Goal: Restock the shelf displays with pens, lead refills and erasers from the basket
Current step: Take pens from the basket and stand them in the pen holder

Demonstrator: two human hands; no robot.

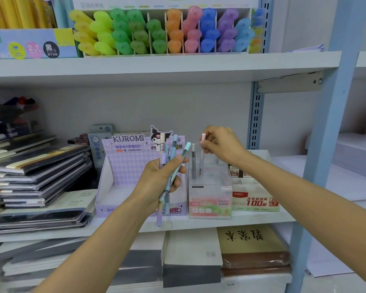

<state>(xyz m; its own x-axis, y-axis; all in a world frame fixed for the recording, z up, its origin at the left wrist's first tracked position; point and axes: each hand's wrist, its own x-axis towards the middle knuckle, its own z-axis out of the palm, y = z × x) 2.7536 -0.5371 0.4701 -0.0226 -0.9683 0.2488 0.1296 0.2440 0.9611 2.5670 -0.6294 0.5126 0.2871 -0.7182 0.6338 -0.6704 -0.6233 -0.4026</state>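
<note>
My left hand [163, 176] grips a bunch of several lead refill tubes [173, 151], teal, purple and white, in front of the purple Kuromi display box [123, 166]. My right hand [220, 145] pinches the pink-capped top of one slim refill tube [201, 163], which stands upright in the clear Fruit Soda display box [209, 199]. A grey refill tube [193, 163] stands in that same box just left of it. The basket is out of view.
A third lead box [256, 201] with red print stands right of the clear one. Stacked notebooks [38, 176] fill the shelf's left side. Highlighters [156, 32] line the shelf above. A blue upright post [325, 144] stands at the right.
</note>
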